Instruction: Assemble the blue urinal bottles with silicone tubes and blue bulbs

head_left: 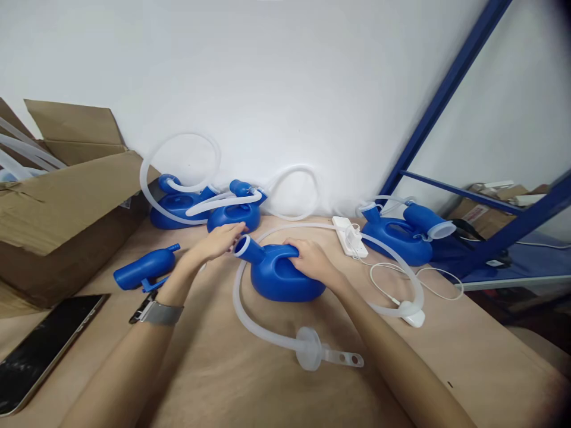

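White wall stands behind your brown bench. Your right hand is wrapped round the handle of a blue jug, which sits in the middle of the bench; that grip seems meant to make it steady, with its open mouth tipped up toward your left side. Your left hand is apart from the other, its fingers stretched out close by the mouth, but I can't tell if they touch it. One long, soft tube curls round behind the jug and comes to its front, with a cloudy white disc and a strap there. Two more blue jugs sit close behind your left hand, so room is tight. To the right, the tube runs by a power strip and thin cords. A loose blue bottle and a big box crowd your left.
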Tool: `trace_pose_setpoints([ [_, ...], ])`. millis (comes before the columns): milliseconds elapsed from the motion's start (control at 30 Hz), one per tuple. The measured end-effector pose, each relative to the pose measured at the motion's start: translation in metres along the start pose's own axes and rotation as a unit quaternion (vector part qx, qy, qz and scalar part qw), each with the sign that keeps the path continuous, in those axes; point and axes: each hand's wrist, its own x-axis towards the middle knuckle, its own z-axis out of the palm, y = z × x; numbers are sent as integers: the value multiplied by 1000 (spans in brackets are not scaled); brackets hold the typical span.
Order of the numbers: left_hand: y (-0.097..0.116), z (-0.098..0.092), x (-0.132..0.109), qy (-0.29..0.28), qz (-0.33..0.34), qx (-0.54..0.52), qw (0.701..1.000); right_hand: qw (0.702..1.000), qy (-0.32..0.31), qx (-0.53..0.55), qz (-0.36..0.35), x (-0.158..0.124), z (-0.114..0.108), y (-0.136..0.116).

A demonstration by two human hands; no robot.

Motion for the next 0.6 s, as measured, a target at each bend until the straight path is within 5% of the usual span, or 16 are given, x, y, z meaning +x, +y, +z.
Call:
trace_pose_setpoints([
  [133,-32,-26,-16,-31,-129,158,978,998,31,-26,53,1,0,3],
  [233,-47,-27,-25,-49,-213,240,946,996,41,-25,74,2,0,6],
  [333,-50,-21,-30,-64,-225,267,935,997,38,-13,72,3,-4,11],
  [600,-38,-27,-43,-16,-183,241,953,982,-175,12,67,-5,-52,-16],
])
